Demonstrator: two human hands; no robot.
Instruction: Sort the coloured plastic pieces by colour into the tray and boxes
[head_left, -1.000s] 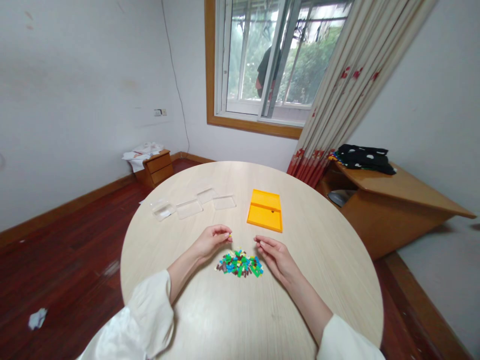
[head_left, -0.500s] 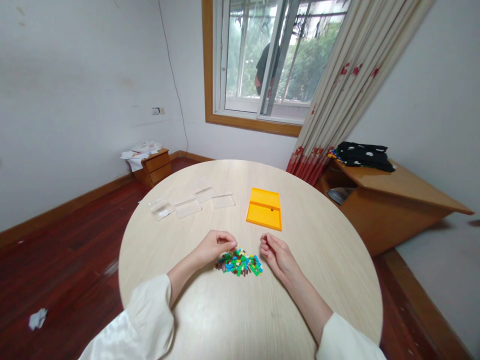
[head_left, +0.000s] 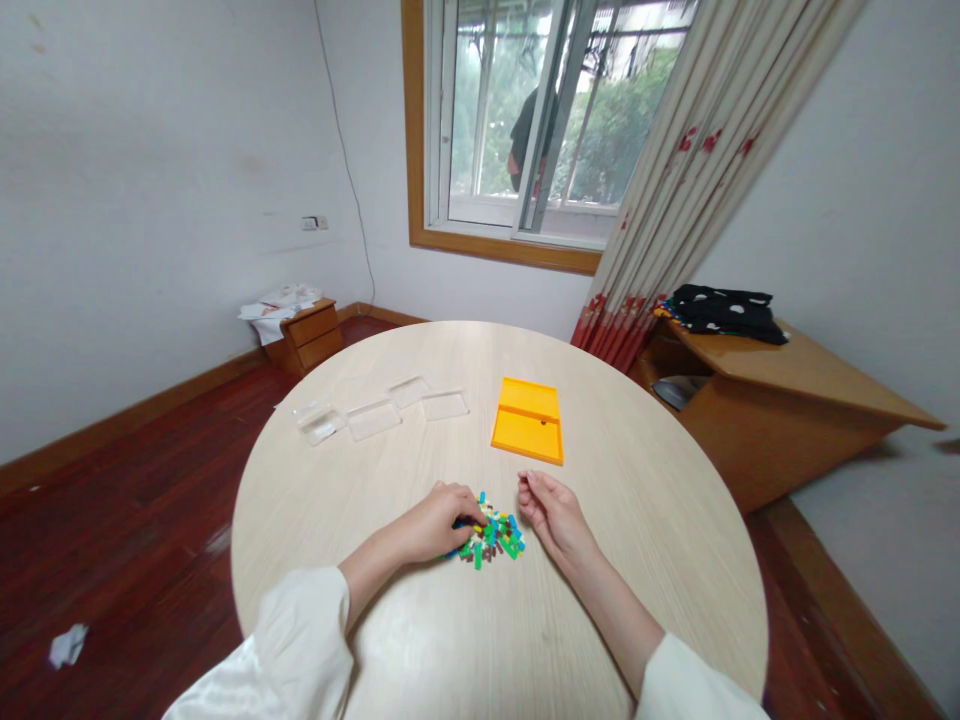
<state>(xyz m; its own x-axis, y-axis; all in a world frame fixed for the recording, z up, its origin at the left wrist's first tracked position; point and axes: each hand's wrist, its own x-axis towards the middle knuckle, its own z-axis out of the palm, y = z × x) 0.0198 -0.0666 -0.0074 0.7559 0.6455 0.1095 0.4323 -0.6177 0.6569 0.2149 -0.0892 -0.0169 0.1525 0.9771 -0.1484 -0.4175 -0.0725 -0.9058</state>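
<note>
A small heap of tiny coloured bricks (head_left: 495,535) lies on the round pale wooden table (head_left: 420,640). My left hand (head_left: 439,520) rests on the heap's left side, fingers curled down into the pieces. Beside the heap's right edge my right hand (head_left: 551,515) is raised a little off the table, with thumb and fingers pinched together; whatever sits between them is too small to make out. An orange tray (head_left: 529,433) lies beyond the heap. Both my sleeves are white.
Several clear plastic lids and boxes (head_left: 375,418) lie at the table's far left. A wooden desk (head_left: 787,385) with dark cloth on it stands to the right, a small wooden cabinet (head_left: 304,335) at the far left. A person stands outside the window (head_left: 525,130).
My left hand has come down from just above the heap and settled onto its left side, covering some bricks. My right hand has curled its fingers into a pinch.
</note>
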